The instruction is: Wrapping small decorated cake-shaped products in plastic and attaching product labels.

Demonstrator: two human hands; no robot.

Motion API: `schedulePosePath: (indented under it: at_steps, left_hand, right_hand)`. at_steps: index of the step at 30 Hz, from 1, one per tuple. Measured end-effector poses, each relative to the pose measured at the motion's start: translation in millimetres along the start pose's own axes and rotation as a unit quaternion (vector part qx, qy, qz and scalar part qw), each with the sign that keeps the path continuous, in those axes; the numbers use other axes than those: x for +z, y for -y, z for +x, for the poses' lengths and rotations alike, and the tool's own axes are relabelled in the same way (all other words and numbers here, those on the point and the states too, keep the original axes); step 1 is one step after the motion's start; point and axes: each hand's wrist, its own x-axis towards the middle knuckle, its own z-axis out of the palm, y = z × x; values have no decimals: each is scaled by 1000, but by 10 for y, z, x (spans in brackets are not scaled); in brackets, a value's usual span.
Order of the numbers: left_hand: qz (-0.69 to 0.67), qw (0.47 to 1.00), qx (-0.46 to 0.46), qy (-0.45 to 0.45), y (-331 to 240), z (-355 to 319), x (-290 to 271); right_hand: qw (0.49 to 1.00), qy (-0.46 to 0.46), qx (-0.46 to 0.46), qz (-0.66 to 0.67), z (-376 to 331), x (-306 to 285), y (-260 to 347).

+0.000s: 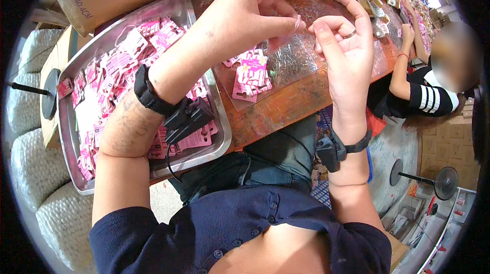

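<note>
At one o'clock from center, the left hand [255, 14] pinches a thin pink loop [297, 23], likely light, limp and best held by its edge; whether the curled right hand [348, 54] grips anything cannot be told. Pink hang cards [251, 76] lie at twelve.

Bright light glints on the clear sheet [292, 66], and fisheye distortion bends the black-rimmed edges.
</note>
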Motion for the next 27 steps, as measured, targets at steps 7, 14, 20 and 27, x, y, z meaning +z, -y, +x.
schedulePosePath:
  at_steps: [7,14,20,27]
  left_hand:
    - [137,966,218,8,-76,63,-12]
    - [32,999,21,3,-17,-22,77]
    - [-93,996,5,-3,-3,-34,141]
    - [-125,992,-8,7,-4,-56,179]
  right_hand:
    - [998,17,33,53,-27,3,-32]
    - [975,46,114,183,-50,-66,130]
    - [990,52,94,90,-85,-42,194]
    - [999,39,14,13,-119,-11,214]
